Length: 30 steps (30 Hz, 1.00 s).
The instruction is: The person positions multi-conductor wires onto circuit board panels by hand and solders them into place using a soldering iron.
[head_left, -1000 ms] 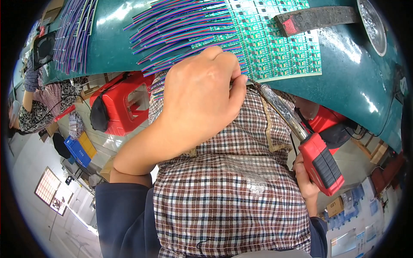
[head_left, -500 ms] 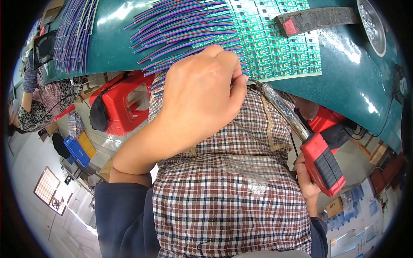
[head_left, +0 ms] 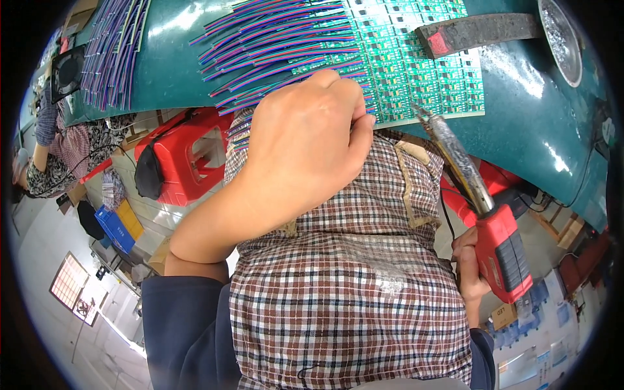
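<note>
On the green surface (head_left: 533, 130) lies a green circuit panel (head_left: 416, 71) fringed with coloured wires (head_left: 279, 39). The left hand (head_left: 305, 143) arches over its near edge, fingers curled shut against the wires. The right hand (head_left: 469, 263) grips a red soldering iron (head_left: 484, 214), tip at the panel's edge.

Left hand (head_left: 305, 146) fisted; right hand (head_left: 469, 263) clenched.

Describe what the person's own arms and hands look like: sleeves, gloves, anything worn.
Both hands are bare, no gloves, rings or watch visible. The left hand and its forearm are uncovered up to a dark blue sleeve pushed up near the elbow. The right hand is mostly hidden; only a sliver of dark blue sleeve shows at its wrist. A checked apron covers the lap between them.
</note>
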Tool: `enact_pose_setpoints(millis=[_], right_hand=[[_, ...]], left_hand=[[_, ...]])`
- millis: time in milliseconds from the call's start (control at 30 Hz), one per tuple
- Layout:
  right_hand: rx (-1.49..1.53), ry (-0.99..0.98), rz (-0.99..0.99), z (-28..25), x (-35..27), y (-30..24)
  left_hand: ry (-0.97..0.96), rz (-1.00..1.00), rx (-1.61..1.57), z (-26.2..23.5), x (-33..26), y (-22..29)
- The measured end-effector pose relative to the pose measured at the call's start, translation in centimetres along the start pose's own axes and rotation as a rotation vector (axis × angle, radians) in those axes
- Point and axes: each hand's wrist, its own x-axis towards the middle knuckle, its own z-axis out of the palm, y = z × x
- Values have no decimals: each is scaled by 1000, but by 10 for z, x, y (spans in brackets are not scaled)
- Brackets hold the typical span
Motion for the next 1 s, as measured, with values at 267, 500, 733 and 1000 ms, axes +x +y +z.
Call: enact_pose_setpoints(millis=[267,500,733,1000], right_hand=[[217,594,-199,-3,48,-9],[169,905,-345,-41,107,15],[156,969,-351,-35,126,19],[76,828,-221,-30,133,22]], left_hand=[[-48,-11,-22,-4,-5,-6],[-32,56,-77,-4,-15,-12],[-2,79,-109,-10,-11,-12],[117,86,-89,-34,4,-20]])
